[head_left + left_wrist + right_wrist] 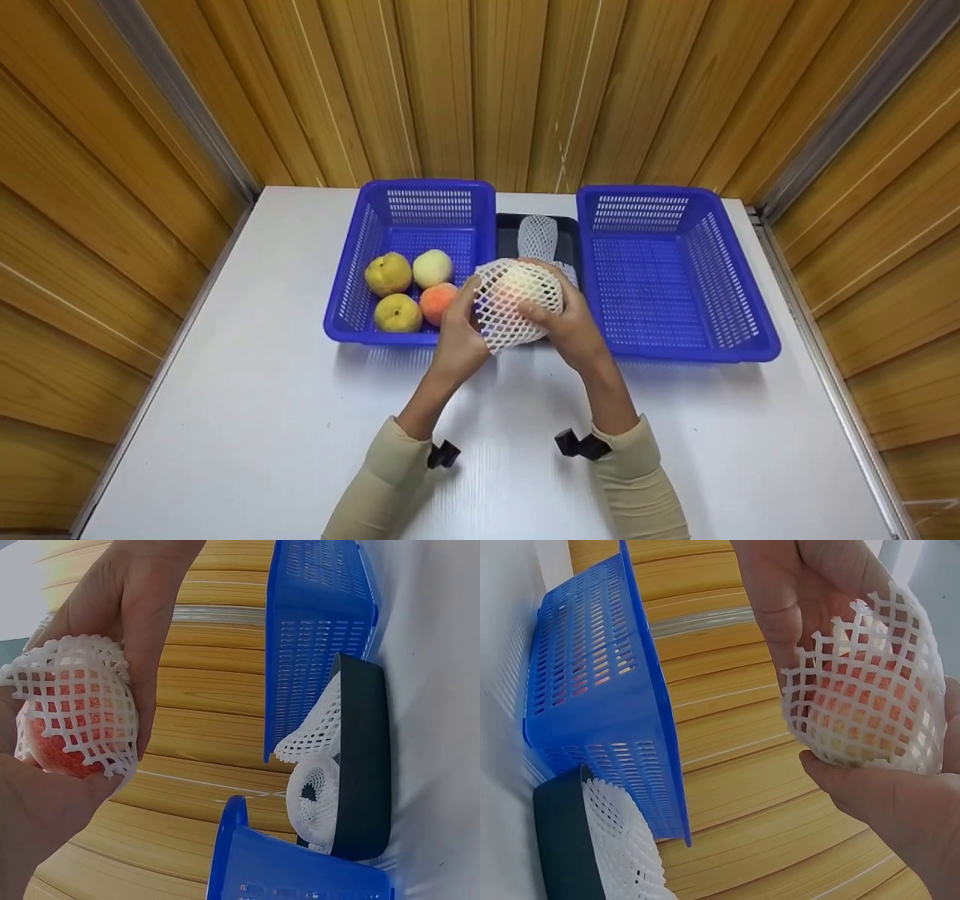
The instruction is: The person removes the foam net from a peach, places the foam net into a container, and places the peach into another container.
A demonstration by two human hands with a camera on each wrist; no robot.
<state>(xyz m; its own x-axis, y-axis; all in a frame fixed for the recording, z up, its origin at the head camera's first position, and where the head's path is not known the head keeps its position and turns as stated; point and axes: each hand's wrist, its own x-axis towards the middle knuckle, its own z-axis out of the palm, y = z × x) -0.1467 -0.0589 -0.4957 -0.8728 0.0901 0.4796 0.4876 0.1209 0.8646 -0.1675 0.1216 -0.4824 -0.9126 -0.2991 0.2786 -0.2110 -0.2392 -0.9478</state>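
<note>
Both hands hold a peach (54, 756) wrapped in a white foam net sleeve (517, 319), raised above the table. My left hand (459, 341) grips the sleeve and peach from the left, its thumb along the near side. From the right, my right hand (574, 326) curls round the wrapped peach, with its thumb pressing the front of the net. Red-orange peach skin shows through the mesh in both wrist views. Part of the fingers is hidden behind the net.
A left blue basket (335, 304) holds two yellow-brown fruits (397, 313), a pale fruit (433, 268) and an orange-red peach (436, 302). Between it and a right blue basket (652, 292) stands a black tray (364, 765) with foam net sleeves (538, 236).
</note>
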